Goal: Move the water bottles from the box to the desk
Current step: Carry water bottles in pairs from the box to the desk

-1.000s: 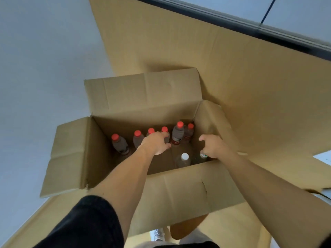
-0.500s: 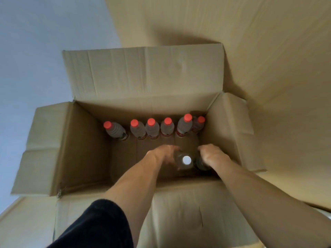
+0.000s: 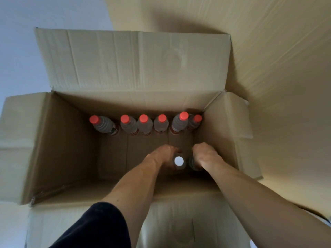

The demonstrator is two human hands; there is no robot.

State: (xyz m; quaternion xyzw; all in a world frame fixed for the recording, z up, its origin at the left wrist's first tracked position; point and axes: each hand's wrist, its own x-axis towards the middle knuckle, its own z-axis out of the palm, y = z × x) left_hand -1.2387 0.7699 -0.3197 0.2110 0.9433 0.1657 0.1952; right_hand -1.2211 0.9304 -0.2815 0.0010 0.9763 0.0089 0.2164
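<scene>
An open cardboard box (image 3: 59, 140) fills the view from above. Several clear bottles with red caps (image 3: 144, 122) stand in a row along its far wall. Near the front right of the box floor stands a white-capped bottle (image 3: 179, 161); my left hand (image 3: 162, 153) is curled around its body. Just to the right, my right hand (image 3: 204, 153) grips a second bottle (image 3: 193, 164), whose cap is hidden under the hand.
The box's flaps (image 3: 132, 58) are folded outward on all sides. A large sheet of cardboard (image 3: 277, 68) lies behind and to the right of the box. Pale floor (image 3: 19, 42) shows at the left. The left half of the box floor holds nothing.
Both hands have dropped from the box's upper part to its floor and closed around the two front bottles. The camera has moved closer over the box.
</scene>
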